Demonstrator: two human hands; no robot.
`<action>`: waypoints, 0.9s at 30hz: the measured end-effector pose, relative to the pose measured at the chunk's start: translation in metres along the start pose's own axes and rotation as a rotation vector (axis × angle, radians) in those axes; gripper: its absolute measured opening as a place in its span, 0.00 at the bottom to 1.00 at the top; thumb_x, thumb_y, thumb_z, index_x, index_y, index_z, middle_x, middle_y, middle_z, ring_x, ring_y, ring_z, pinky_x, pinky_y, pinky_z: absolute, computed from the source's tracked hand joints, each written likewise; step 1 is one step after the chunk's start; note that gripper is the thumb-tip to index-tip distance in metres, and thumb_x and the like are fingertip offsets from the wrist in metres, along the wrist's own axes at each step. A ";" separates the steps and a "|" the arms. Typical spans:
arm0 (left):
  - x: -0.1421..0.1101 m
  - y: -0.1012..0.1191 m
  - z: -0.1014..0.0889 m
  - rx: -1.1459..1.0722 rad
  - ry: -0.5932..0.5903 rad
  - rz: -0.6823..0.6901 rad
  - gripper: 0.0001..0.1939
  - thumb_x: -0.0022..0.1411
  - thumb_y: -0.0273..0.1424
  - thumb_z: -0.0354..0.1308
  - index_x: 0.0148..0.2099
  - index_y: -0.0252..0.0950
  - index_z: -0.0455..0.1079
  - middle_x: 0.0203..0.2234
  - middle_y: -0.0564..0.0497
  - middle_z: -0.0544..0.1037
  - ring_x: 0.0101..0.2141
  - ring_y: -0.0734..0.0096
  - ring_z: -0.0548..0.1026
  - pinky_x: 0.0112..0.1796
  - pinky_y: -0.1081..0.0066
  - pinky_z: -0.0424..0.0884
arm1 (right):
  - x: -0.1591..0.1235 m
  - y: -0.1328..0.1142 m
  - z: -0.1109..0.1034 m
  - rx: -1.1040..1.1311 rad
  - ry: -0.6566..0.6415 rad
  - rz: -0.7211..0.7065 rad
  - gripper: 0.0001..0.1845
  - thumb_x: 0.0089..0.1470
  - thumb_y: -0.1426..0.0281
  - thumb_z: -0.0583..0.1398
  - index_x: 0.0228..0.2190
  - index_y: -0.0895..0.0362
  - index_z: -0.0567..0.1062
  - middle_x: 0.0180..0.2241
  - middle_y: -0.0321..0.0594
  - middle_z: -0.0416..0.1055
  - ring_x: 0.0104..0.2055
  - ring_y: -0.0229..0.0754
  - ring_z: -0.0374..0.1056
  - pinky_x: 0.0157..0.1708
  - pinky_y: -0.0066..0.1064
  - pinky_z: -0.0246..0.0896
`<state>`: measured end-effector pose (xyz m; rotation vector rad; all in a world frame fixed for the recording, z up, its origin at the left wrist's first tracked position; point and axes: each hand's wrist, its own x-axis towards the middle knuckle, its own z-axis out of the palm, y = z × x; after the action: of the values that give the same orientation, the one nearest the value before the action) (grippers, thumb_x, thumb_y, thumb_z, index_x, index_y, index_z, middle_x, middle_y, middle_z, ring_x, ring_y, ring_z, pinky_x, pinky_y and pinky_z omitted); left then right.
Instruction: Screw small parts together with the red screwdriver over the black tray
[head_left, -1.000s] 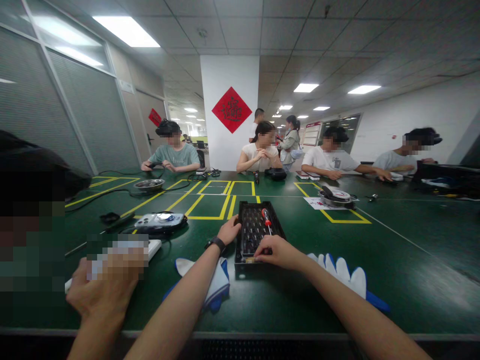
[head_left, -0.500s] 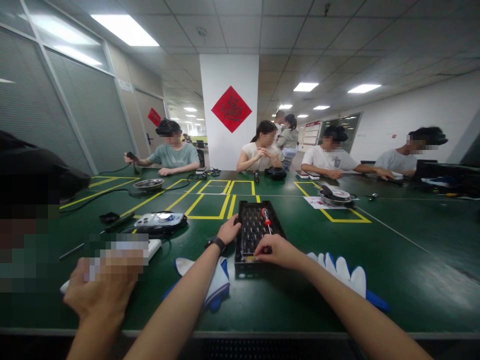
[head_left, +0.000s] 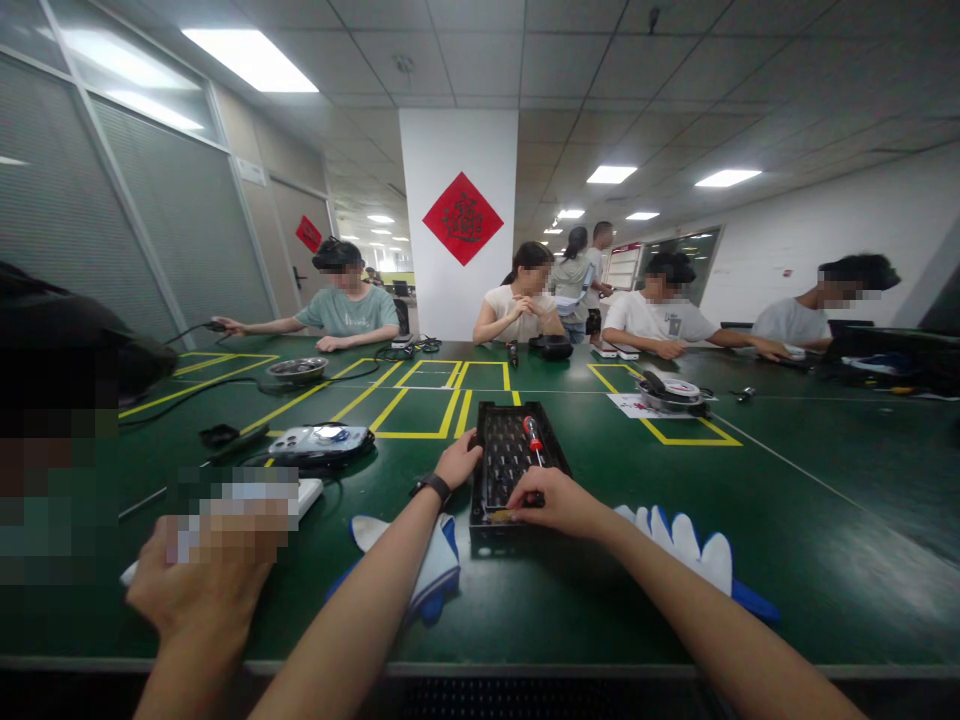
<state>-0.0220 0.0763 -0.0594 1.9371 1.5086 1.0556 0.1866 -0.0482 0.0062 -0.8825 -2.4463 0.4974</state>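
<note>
Two standing persons [head_left: 576, 278] in the background have shifted to the right; the seated co-worker in the teal shirt [head_left: 352, 312] has extended an arm farther outward; the wearer's own hands show no clear displacement. Right hand [head_left: 559, 500] covers the near right corner of the black case [head_left: 514, 542]; its fingers are bent together, but whether they pinch a part cannot be told; a dark piece shows beneath them, indistinct; a yellowish item [head_left: 497, 517] just beside the fingertips is too small to identify. Left hand [head_left: 459, 462] contacts the left wall of the case; whether it grips or only steadies cannot be told. Case position: on the green table [head_left: 787, 560], between both hands; red-handled screwdriver [head_left: 532, 432] lies inside, lower shaft end hidden by the right hand; rows of small bits [head_left: 506, 447] are blurred; forearms partly cover the left glove [head_left: 436, 570] and right glove [head_left: 701, 555].
</note>
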 end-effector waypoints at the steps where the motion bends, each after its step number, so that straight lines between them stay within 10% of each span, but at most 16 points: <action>1: 0.000 0.001 0.000 -0.003 0.001 0.000 0.26 0.53 0.30 0.48 0.56 0.37 0.58 0.52 0.48 0.65 0.50 0.65 0.64 0.50 0.69 0.57 | 0.000 0.000 0.000 0.001 -0.005 0.000 0.11 0.46 0.63 0.60 0.31 0.56 0.76 0.31 0.38 0.72 0.33 0.37 0.64 0.34 0.28 0.57; 27: -0.002 0.002 -0.001 -0.008 -0.011 -0.018 0.27 0.52 0.30 0.48 0.56 0.36 0.58 0.52 0.48 0.65 0.50 0.64 0.64 0.50 0.69 0.57 | 0.000 0.000 -0.001 -0.018 -0.057 0.046 0.11 0.47 0.64 0.59 0.31 0.56 0.76 0.30 0.39 0.72 0.32 0.37 0.65 0.36 0.29 0.57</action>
<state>-0.0216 0.0739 -0.0576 1.9167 1.5113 1.0404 0.1872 -0.0480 0.0071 -0.9462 -2.4909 0.5242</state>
